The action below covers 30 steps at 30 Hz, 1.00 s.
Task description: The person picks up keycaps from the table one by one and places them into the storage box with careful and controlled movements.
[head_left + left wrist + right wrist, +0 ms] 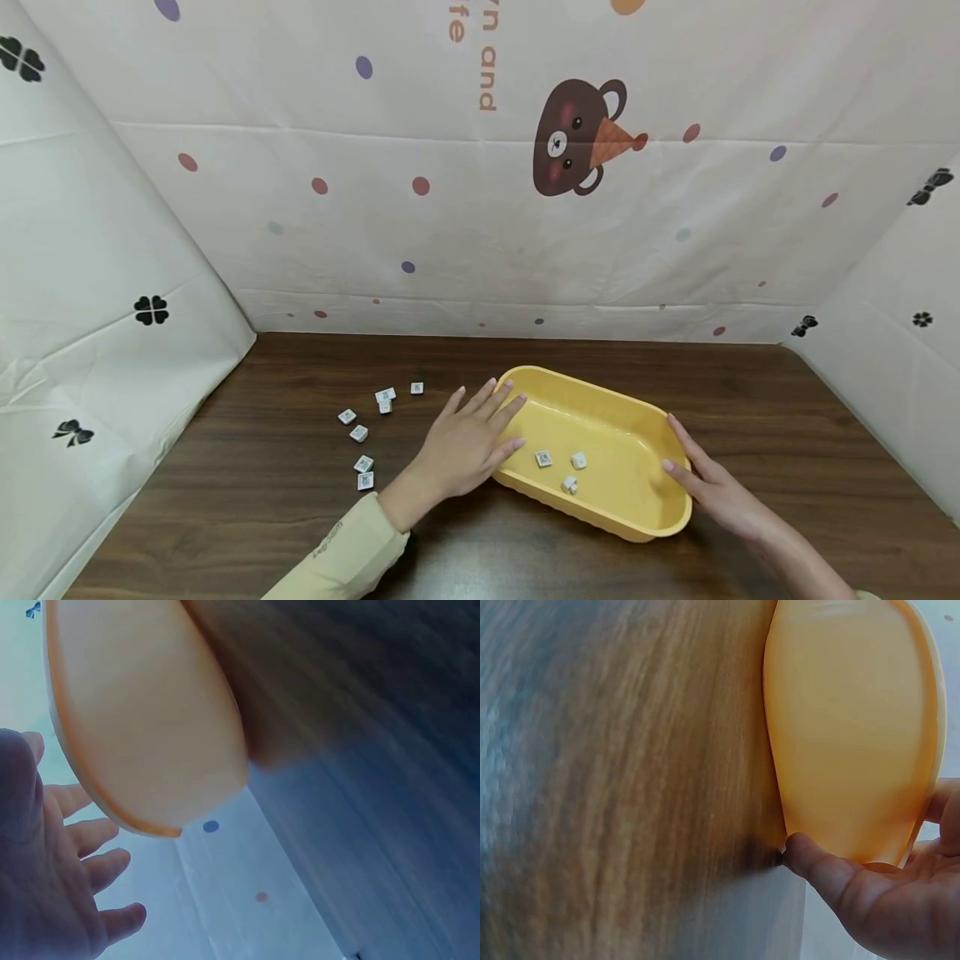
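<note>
A yellow plastic basin [600, 400] with rounded corners sits at an angle on the table. Several small white blocks lie inside it, one with a dark printed square [543, 458]. My left hand [468, 442] is at the basin's left end, fingers spread and nearly straight, fingertips reaching over the rim. In the left wrist view its fingers [105, 870] show beside the basin's outer wall [150, 712]. My right hand [712, 492] grips the opposite end, with fingertips at the rim. The right wrist view shows one digit [817, 870] against the lower outside of the basin wall [847, 735].
Several white blocks with printed squares lie loose on the brown wooden table [247, 467] left of the left hand, among them one block [417, 388] near the back. A white patterned cloth [337, 225] hangs behind the table and along both sides.
</note>
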Tool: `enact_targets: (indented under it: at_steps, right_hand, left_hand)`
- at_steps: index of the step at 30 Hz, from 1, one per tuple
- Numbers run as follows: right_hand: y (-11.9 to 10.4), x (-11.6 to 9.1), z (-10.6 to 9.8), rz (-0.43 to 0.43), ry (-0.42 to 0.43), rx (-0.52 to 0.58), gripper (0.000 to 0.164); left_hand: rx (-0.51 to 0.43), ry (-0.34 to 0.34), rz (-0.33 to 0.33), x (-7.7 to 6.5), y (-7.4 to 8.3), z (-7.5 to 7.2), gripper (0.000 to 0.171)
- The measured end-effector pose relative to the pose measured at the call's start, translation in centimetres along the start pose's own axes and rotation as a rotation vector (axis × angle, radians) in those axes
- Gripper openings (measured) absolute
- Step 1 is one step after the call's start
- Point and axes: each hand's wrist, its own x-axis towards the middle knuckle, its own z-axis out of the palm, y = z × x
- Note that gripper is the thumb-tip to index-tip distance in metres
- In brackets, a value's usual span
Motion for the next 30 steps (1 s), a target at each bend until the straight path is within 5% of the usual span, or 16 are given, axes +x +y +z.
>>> enact_targets:
  at_steps: [19, 30]
  right_hand:
    - [0.0, -0.1, 0.0, -0.02, -0.015, 0.029, 0.07]
    - [0.0, -0.1, 0.0, -0.023, -0.009, 0.027, 0.071]
  left_hand:
    - [-0.06, 0.09, -0.094, -1.2, -3.2, -0.5, 0.056]
    - [-0.082, 0.078, -0.148, -1.8, -4.4, -0.4, 0.056]
